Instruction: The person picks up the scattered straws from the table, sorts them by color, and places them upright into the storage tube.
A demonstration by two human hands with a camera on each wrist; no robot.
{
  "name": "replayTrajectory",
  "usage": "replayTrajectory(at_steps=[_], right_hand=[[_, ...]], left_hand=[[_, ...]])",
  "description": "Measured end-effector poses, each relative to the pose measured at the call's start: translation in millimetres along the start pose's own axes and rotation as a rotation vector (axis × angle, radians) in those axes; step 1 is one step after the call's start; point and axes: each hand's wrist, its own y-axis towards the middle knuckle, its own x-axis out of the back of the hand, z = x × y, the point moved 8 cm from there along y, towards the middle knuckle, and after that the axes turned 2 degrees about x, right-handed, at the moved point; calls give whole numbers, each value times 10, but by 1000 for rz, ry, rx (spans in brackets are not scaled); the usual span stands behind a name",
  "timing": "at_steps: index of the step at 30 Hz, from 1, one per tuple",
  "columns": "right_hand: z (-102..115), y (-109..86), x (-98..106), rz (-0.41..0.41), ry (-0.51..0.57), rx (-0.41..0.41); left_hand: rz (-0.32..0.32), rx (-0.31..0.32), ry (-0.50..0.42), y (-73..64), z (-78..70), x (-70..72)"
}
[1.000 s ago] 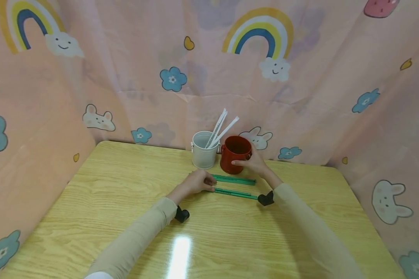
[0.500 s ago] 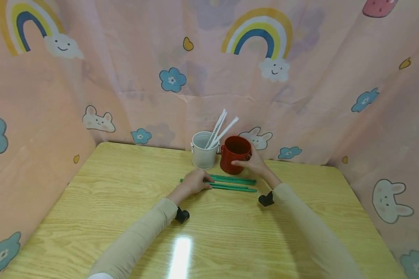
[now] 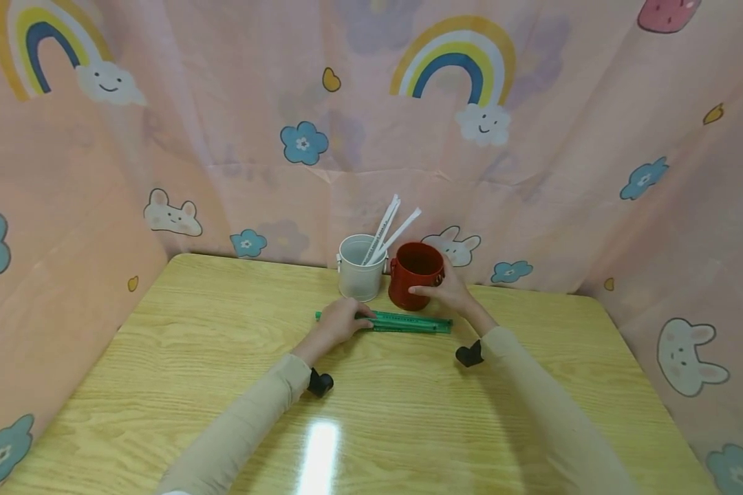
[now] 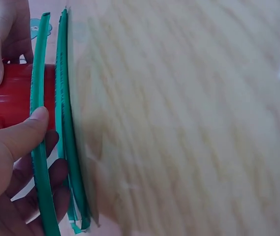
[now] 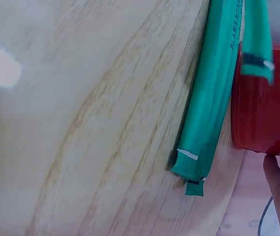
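My left hand (image 3: pixel 342 322) pinches a green paper-wrapped straw (image 4: pixel 39 83) between thumb and fingers, just above the table. Under and beside it, other green wrapped straws (image 4: pixel 63 98) lie on the wood, side by side; their exact number is unclear. On the right, my right hand (image 3: pixel 453 287) grips the side of a small red bucket (image 3: pixel 404 285), thumb across its front. The bucket stands upright behind the straws, and its visible inside is dark. In the right wrist view, the pinched straw's end (image 5: pixel 258 64) overlaps the red bucket.
Left of the red bucket stands a white bucket (image 3: pixel 359 278) with several white wrapped straws (image 3: pixel 384 230) leaning in it. A pink patterned curtain (image 3: pixel 254 199) hangs right behind the table's back edge. The wooden table (image 3: pixel 396 412) extends toward me.
My left hand has carried its green straw away from me, toward the buckets, closing the gap to the straws lying there. My right hand and the red bucket have stayed in place.
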Motion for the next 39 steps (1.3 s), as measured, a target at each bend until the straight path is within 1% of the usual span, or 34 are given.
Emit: replayTrajectory(at_steps=[3,6,7,11,13,17,21,24,28,31,35,39], right_hand=[[123,-44,-19,17,11,7],[177,-68,-28,19,26,10],[169,-69,-34,21,12,17],[21,-27,-35,13,9,21],[-28,-8,-36,11,0,30],[-64,16,-21,5,14,21],[-72,28,-7,2,35,2],[-73,32,4,-4,20,-8],[-53,46,18,-10,9,27],[-42,64,20,-6,1,61],[-60,71,17,-9,-26,44],[-67,47,9,-5,-10,30]], left_hand=[[-9,0,-21,-20,9,28],[-15,-12,-44,-33,20,56],[-20,-22,-50,-39,22,66],[-40,-58,-84,-68,21,123],[-53,-66,-92,-84,18,158],[-87,-77,-66,-100,-10,243],[-108,-62,-56,-105,-39,326],[-110,-36,-78,-110,-49,376],[-137,-18,-129,-126,-72,452],[-177,-28,-180,-136,-110,516],[-218,-43,-236,-135,-161,566],[-222,-49,-329,-128,-217,576]])
